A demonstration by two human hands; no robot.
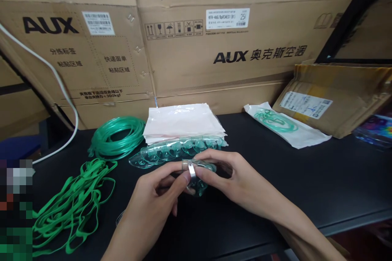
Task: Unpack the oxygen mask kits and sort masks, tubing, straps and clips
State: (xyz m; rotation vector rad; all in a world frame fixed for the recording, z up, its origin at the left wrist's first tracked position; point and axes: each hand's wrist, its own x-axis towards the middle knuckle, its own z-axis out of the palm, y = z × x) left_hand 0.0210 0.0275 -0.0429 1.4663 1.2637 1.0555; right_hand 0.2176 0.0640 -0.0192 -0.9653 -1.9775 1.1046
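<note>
Both hands are closed around a clear green plastic face mask (pixel 200 191), held just above the black table. A shiny metal nose strip (pixel 192 171) lies across its rim. My left hand (pixel 163 187) presses a thumb against the lower part of the strip, with the index finger along the rim. On the other side, my right hand (pixel 228 171) pinches the mask between thumb and fingers. Fingers hide much of the mask. Just behind it lies a nested row of similar green masks (pixel 171 151).
A stack of white pouches (pixel 183 120) stands behind the masks. Coiled green tubing (pixel 118 136) and tangled green straps (pixel 76 208) lie left. At right are a pouch with green tubing (pixel 290 134) and a taped carton (pixel 333 98). Large cardboard (pixel 183 65) walls the back of the table (pixel 306 179).
</note>
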